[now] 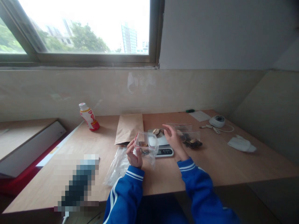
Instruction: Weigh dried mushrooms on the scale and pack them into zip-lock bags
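Observation:
My left hand [135, 157] is closed on the edge of a clear zip bag [153, 144], its mouth spread and a few dark dried pieces visible at its left. Under and behind this bag stands a white kitchen scale [165, 141] with a dark display panel at its front. Pale and brown dried slices, perhaps mushroom, form a small pile [158, 132] on the scale's plate. My right hand [172, 137] reaches over the plate's right side, fingers stretched and apart, the tips beside the pile. Whether they touch it I cannot tell.
Right of the scale lie zip bags of dark dried pieces [192, 142]. A brown paper bag [130, 126] and clear plastic bags [118, 166] lie left. Further out are a bottle [89, 117], a pixelated area [79, 180], a white camera [217, 121] with cable, and a white mask [241, 144].

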`<state>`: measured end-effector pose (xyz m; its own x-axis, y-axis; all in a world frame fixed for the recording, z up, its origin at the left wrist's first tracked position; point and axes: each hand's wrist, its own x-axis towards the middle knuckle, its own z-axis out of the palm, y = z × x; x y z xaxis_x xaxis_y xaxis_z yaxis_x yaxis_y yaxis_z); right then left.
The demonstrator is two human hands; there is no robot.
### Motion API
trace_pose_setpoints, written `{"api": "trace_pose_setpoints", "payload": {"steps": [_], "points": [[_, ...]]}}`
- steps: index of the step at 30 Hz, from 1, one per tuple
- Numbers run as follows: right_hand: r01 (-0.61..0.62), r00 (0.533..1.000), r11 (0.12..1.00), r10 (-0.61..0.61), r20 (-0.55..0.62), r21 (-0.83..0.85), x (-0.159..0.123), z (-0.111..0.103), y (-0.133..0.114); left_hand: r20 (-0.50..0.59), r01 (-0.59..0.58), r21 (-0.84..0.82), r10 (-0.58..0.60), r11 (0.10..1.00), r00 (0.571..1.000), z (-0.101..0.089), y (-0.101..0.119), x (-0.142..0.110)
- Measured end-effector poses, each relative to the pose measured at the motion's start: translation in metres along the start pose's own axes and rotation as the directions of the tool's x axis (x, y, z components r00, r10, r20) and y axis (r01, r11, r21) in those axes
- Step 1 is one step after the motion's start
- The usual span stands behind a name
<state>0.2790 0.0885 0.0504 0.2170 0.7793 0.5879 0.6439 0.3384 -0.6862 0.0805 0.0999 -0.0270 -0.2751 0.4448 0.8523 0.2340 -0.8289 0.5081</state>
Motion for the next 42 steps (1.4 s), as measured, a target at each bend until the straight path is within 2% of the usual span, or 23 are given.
{"api": "trace_pose_setpoints", "payload": {"steps": [2, 5, 7, 10, 13, 15, 16, 18, 20, 22, 24, 26, 27, 29, 32, 37, 39, 42], "points": [[0.058, 0.992, 0.987, -0.039, 0.12, -0.152, -0.001, 0.01, 0.023, 0.005, -0.013, -0.002, 0.013, 1.0, 1.0, 0.0, -0.001, 0.0], [0.155, 0.957, 0.932, -0.059, 0.284, -0.328, -0.003, 0.022, 0.035, 0.014, -0.02, -0.003, 0.02, 1.0, 1.0, -0.001, -0.002, 0.0], [0.194, 0.946, 0.899, -0.065, 0.317, -0.394, -0.002, 0.028, 0.033, 0.019, -0.025, -0.011, 0.025, 1.0, 1.0, -0.001, -0.001, 0.0], [0.189, 0.956, 0.879, -0.063, 0.287, -0.438, -0.001, 0.031, 0.025, 0.019, -0.026, -0.025, 0.026, 0.999, 0.999, 0.0, 0.0, 0.0], [0.127, 0.985, 0.912, -0.07, 0.158, -0.389, 0.0, 0.028, 0.015, 0.018, -0.021, -0.038, 0.022, 0.999, 1.0, 0.0, 0.001, 0.0], [0.075, 0.996, 0.964, -0.083, -0.02, -0.257, 0.001, 0.024, 0.003, 0.013, -0.016, -0.028, 0.017, 0.999, 1.0, 0.0, 0.001, 0.0], [0.056, 0.988, 0.983, -0.079, -0.129, -0.174, 0.002, 0.021, -0.005, 0.011, -0.011, -0.019, 0.012, 1.0, 1.0, 0.0, 0.002, 0.0], [0.049, 0.942, 0.999, -0.052, -0.331, -0.019, 0.005, 0.014, -0.024, 0.004, -0.001, -0.006, 0.001, 1.0, 1.0, 0.0, 0.002, 0.0], [0.075, 0.902, 0.994, -0.031, -0.431, 0.085, 0.009, 0.006, -0.046, 0.004, 0.017, -0.008, -0.017, 1.0, 1.0, 0.001, 0.003, 0.0], [0.116, 0.929, 0.985, -0.06, -0.366, 0.131, 0.01, 0.0, -0.066, 0.009, 0.041, -0.02, -0.041, 0.999, 0.999, 0.001, 0.005, 0.0], [0.167, 0.977, 0.975, -0.144, -0.16, 0.148, 0.008, -0.004, -0.081, 0.014, 0.063, -0.038, -0.062, 0.997, 0.998, 0.002, 0.007, 0.0], [0.215, 0.974, 0.962, -0.225, 0.04, 0.167, 0.006, -0.004, -0.089, -0.003, 0.07, -0.053, -0.07, 0.996, 0.998, 0.004, 0.008, 0.001], [0.228, 0.966, 0.958, -0.245, 0.081, 0.173, 0.005, -0.004, -0.089, -0.013, 0.072, -0.056, -0.073, 0.996, 0.997, 0.004, 0.009, 0.002], [0.216, 0.973, 0.964, -0.226, 0.049, 0.153, 0.005, -0.001, -0.08, -0.031, 0.082, -0.058, -0.084, 0.995, 0.996, 0.005, 0.011, 0.004], [0.135, 0.99, 0.989, -0.132, -0.05, 0.061, 0.008, 0.006, -0.045, -0.042, 0.092, -0.054, -0.095, 0.994, 0.995, 0.006, 0.014, 0.007], [0.084, 0.996, 0.97, -0.077, 0.04, -0.228, 0.001, 0.02, 0.024, -0.04, 0.049, -0.008, -0.049, 0.999, 0.998, 0.005, 0.018, 0.01], [0.05, 0.997, 0.944, -0.026, 0.079, -0.325, -0.004, 0.023, 0.039, -0.044, 0.044, -0.011, -0.044, 0.999, 0.998, 0.005, 0.017, 0.011], [0.022, 0.994, 0.922, 0.023, 0.111, -0.386, -0.009, 0.024, 0.047, -0.046, 0.043, -0.024, -0.044, 0.999, 0.998, 0.004, 0.016, 0.01]]}}
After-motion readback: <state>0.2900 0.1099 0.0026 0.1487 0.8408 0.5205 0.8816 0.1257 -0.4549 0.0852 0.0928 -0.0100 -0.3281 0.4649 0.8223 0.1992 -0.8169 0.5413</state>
